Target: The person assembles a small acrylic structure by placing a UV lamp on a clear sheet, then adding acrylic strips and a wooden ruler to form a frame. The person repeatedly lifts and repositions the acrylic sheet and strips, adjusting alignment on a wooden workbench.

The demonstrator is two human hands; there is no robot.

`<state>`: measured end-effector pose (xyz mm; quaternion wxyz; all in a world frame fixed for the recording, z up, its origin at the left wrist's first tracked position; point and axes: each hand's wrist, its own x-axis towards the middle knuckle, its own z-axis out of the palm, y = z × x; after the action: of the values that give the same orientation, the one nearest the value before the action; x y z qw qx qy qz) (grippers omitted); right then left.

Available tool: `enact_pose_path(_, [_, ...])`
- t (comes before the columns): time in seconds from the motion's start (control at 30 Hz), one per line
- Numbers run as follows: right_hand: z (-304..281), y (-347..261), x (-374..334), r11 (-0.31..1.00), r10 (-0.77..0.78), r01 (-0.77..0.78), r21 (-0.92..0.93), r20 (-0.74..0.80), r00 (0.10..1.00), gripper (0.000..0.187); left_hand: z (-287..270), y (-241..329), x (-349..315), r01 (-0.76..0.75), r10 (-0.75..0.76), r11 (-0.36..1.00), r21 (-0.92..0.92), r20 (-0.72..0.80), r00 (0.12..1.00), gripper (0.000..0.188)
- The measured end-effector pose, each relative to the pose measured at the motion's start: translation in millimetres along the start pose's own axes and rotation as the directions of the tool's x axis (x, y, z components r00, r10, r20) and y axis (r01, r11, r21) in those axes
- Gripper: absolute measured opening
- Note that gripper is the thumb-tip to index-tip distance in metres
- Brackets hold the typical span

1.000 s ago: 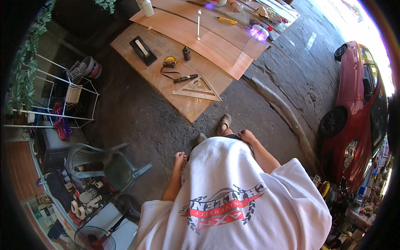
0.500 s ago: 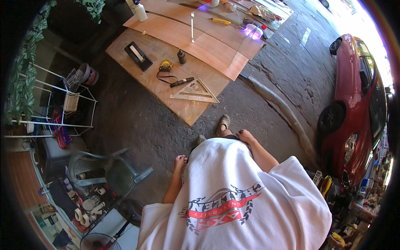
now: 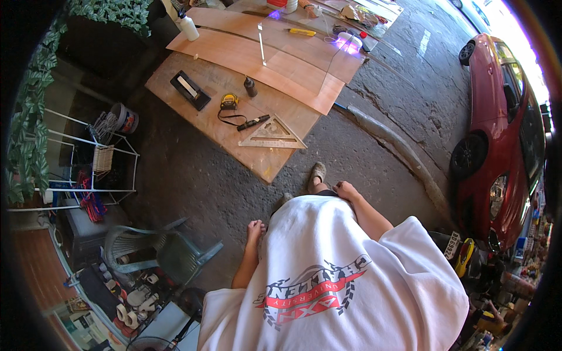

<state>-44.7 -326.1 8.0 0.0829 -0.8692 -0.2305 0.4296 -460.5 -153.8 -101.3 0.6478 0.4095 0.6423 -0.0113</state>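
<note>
My left hand [image 3: 256, 227] hangs beside the shirt, fingers curled in, with nothing seen in it. At the dark shorts, my right hand [image 3: 346, 191] is also loosely curled, and no object shows in it. Both hands are apart from the wooden table [image 3: 266, 167] ahead. On its bare near part lie a triangular square [image 3: 275, 136], a black marker-like tool [image 3: 254, 122] and a yellow tape measure [image 3: 229, 102]. Farther back are a small dark bottle [image 3: 250, 87] and a black tool with a pale strip [image 3: 190, 90].
Thin wood sheets [image 3: 234, 54], a clear panel [image 3: 298, 55], a yellow cutter [image 3: 302, 32] and a white spray bottle [image 3: 188, 26] occupy the table's far part. A green plastic chair [image 3: 175, 251] stands left, a white rack [image 3: 93, 143] beyond it. A red car [image 3: 494, 134] is right.
My view has shifted slightly, so the table sits a little farther left and the chair a little lower and right. Both hands stay curled at my sides.
</note>
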Motion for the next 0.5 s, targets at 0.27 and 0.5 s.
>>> enact_pose_path(0.27, [-2, 6, 5, 1.0, -0.008, 0.008, -0.008, 0.0, 1.0, 0.044, 4, 0, -2, -0.06, 0.06, 0.998, -0.001, 0.027, 0.998, 0.025])
enact_pose_path(0.5, [-13, 11, 3, 0.998, 0.006, -0.005, -0.06, 0.022, 1.0, 0.043, 21, 9, -7, -0.041, 0.039, 0.984, 0.176, 0.017, 0.999, 0.026])
